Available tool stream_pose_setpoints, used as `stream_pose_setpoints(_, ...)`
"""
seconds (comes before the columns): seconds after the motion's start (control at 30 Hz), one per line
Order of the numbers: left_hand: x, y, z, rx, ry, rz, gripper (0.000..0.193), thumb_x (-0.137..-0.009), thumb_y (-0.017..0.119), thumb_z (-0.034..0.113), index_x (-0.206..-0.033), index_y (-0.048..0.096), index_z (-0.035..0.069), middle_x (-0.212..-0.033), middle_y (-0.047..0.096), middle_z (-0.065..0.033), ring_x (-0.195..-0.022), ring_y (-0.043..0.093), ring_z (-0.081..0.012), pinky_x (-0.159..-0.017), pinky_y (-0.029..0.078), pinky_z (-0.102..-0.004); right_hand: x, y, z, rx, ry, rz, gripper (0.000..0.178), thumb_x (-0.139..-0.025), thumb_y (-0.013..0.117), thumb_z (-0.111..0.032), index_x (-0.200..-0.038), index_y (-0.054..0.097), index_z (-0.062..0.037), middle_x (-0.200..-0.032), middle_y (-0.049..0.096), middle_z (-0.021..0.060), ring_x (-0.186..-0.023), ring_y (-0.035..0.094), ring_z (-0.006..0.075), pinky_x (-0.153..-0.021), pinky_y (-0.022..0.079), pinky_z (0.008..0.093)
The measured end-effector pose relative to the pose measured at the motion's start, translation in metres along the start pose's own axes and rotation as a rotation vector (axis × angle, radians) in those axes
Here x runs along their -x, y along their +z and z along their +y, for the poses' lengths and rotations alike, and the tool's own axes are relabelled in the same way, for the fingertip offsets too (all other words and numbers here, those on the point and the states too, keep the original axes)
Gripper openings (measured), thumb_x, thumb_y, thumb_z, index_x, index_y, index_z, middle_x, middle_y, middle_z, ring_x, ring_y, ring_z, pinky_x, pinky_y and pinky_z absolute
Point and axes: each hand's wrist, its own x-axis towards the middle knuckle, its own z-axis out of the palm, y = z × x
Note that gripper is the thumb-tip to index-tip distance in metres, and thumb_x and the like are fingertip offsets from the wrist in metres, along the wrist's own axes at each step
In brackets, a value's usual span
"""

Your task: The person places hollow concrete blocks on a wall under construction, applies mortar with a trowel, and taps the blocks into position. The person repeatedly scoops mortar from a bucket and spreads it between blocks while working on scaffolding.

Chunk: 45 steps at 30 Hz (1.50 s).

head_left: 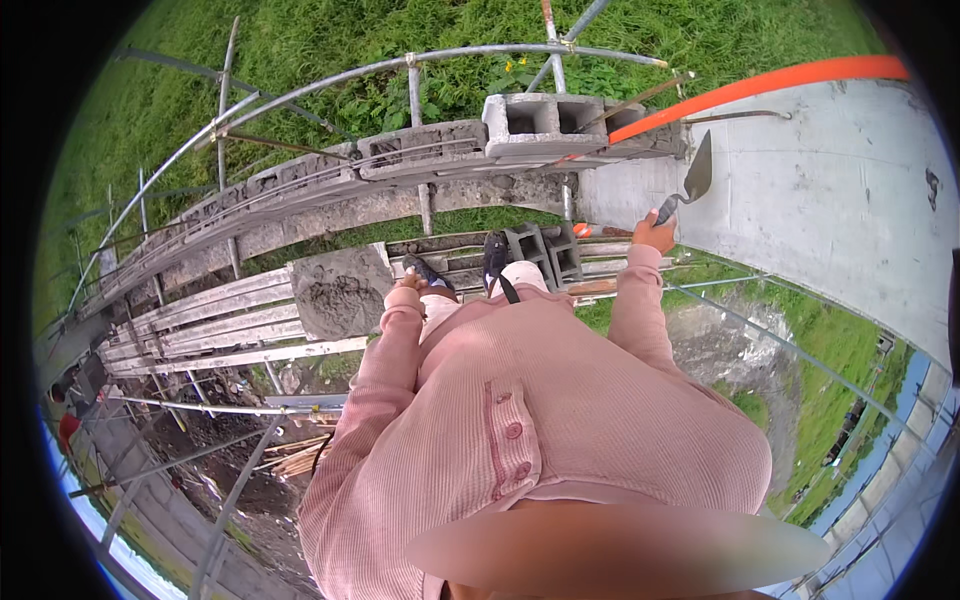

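My right hand is closed round the handle of a pointing trowel. Its leaf-shaped grey blade points up and away, in front of the pale concrete column. Beside my left thigh hangs my left hand, its fingers loosely bent and apart, with nothing visible in them. A mortar board carrying wet grey mortar lies just left of that hand. Ahead of me runs a course of hollow concrete blocks. One more block sits on top of it, near the column.
Two hollow blocks stand on the scaffold planks by my shoes. Metal scaffold pipes cross beyond the wall, with grass behind. An orange strip reaches over the column. Below on the left, a person's red clothing shows.
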Motion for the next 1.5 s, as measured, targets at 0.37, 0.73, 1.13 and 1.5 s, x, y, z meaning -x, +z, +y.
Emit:
stream_pose_setpoints(0.37,-0.035,-0.004,-0.096,0.403,0.230,-0.353,0.024,-0.085,0.073,0.032,-0.086,0.067,0.008,-0.073,0.066,0.0008,-0.061,0.060,-0.0118,-0.058,0.049,-0.0306,0.110,0.019,-0.036,0.307,-0.733,-1.376,0.071,-0.084,0.065,-0.046,-0.126,0.051,0.0086,-0.109,0.062,0.0319,-0.101,0.062,0.0437,-0.089,0.047,0.0469)
stream_pose_setpoints(0.73,-0.254,0.063,-0.271,0.862,-0.238,-0.367,0.032,-0.092,0.060,0.032,-0.105,0.065,0.004,-0.086,0.066,-0.0077,-0.078,0.064,-0.0186,-0.071,0.052,-0.0327,0.530,0.568,-0.067,0.750,-0.638,-1.757,0.070,-0.089,0.060,-0.050,-0.140,0.043,-0.0050,-0.077,0.064,0.0132,-0.051,0.058,0.0231,-0.048,0.050,0.0388)
stream_pose_setpoints(1.13,-0.216,0.036,-0.243,0.751,0.141,-0.423,0.026,-0.086,0.074,0.022,-0.100,0.070,0.000,-0.091,0.071,-0.0096,-0.078,0.066,-0.0133,-0.073,0.053,-0.0264,0.623,0.556,-0.087,0.503,-0.190,-2.349,0.053,-0.088,0.060,-0.055,-0.101,0.045,-0.0062,-0.061,0.046,0.0035,-0.041,0.043,0.0134,-0.038,0.039,0.0311)
stream_pose_setpoints(1.5,-0.117,-0.063,-0.091,0.290,-0.113,-0.492,0.035,-0.092,0.063,0.038,-0.072,0.059,0.010,-0.061,0.058,-0.0012,-0.053,0.053,-0.0153,-0.060,0.053,-0.0350,0.213,0.137,-0.197,0.261,-0.469,-2.034,0.049,-0.093,0.052,-0.053,-0.090,0.050,-0.0037,-0.058,0.048,0.0027,-0.042,0.047,0.0109,-0.038,0.041,0.0286)
